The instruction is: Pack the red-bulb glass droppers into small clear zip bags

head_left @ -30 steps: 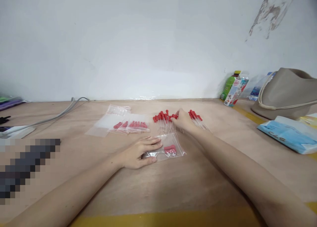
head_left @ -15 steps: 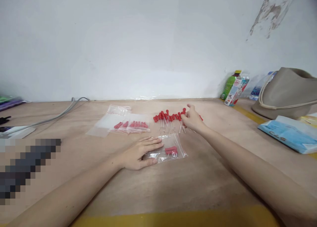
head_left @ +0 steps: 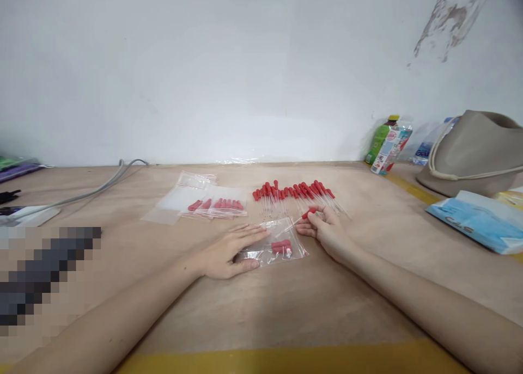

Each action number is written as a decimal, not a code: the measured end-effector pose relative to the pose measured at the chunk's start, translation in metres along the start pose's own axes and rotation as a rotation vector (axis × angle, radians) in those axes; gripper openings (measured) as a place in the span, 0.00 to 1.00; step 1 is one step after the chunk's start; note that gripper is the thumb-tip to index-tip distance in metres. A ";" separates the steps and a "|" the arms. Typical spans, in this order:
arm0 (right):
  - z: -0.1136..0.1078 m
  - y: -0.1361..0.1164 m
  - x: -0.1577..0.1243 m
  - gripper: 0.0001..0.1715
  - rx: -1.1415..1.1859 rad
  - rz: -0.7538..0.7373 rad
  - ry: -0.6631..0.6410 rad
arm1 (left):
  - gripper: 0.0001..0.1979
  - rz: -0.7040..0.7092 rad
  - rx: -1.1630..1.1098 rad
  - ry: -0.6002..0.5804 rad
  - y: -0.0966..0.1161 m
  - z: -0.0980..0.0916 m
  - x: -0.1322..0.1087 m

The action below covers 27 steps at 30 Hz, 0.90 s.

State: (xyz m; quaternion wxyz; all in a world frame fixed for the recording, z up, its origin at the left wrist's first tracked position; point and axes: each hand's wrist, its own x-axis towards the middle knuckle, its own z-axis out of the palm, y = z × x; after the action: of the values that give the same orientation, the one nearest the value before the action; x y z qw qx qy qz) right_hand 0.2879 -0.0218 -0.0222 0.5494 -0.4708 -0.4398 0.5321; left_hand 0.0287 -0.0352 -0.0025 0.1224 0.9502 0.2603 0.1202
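Near edge: a yellow strip (head_left: 265,357) runs along the near side of the brown table (head_left: 229,308).
Left hand: the left hand (head_left: 229,254) lies flat with spread fingers on the left part of a clear zip bag (head_left: 295,238); it presses the bag but grips nothing.
Zip bag: it lies on the table between the two hands, its red-lined end to the right; red bulbs (head_left: 281,246) show in it, just to the right of the left fingers.
Right hand: the right hand (head_left: 327,232) is half curled at the far right of the bag, thumb and fingers closed upon one dropper.
Held dropper: the dropper (head_left: 307,214) has its red bulb in the fingers, and its clear tube points left and near, to the bag; whether the tip is inside, I cannot tell.
Packed bags: flat bags (head_left: 229,193) with red bulbs lie farther, to the left of the zip bag, partly overlapping.
Loose droppers: a row of droppers (head_left: 295,192), bulbs to the far side, lies beyond the zip bag and the right hand.
Far right: a blue packet (head_left: 474,221), then a green bottle (head_left: 376,143) and a carton (head_left: 390,151) by the wall (head_left: 245,80).
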 end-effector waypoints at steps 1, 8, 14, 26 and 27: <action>0.000 0.000 -0.002 0.13 0.008 0.014 -0.011 | 0.30 -0.001 -0.001 0.000 0.000 0.000 0.000; -0.002 0.001 -0.006 0.10 0.030 0.031 -0.011 | 0.31 -0.011 0.005 -0.007 0.002 0.000 0.000; -0.008 0.005 -0.004 0.14 -0.248 -0.050 -0.209 | 0.31 -0.023 0.007 -0.016 0.002 -0.001 0.000; -0.001 0.002 -0.009 0.13 -0.447 -0.157 -0.519 | 0.32 -0.035 0.017 -0.012 -0.001 0.002 0.000; -0.001 0.002 -0.009 0.14 -0.410 -0.130 -0.530 | 0.32 -0.034 0.018 -0.013 -0.001 0.002 0.000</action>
State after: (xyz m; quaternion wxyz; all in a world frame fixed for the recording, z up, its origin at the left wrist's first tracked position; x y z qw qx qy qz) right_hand 0.2878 -0.0306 -0.0240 0.3425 -0.3878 -0.6943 0.5002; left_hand 0.0289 -0.0343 -0.0047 0.1178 0.9474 0.2765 0.1097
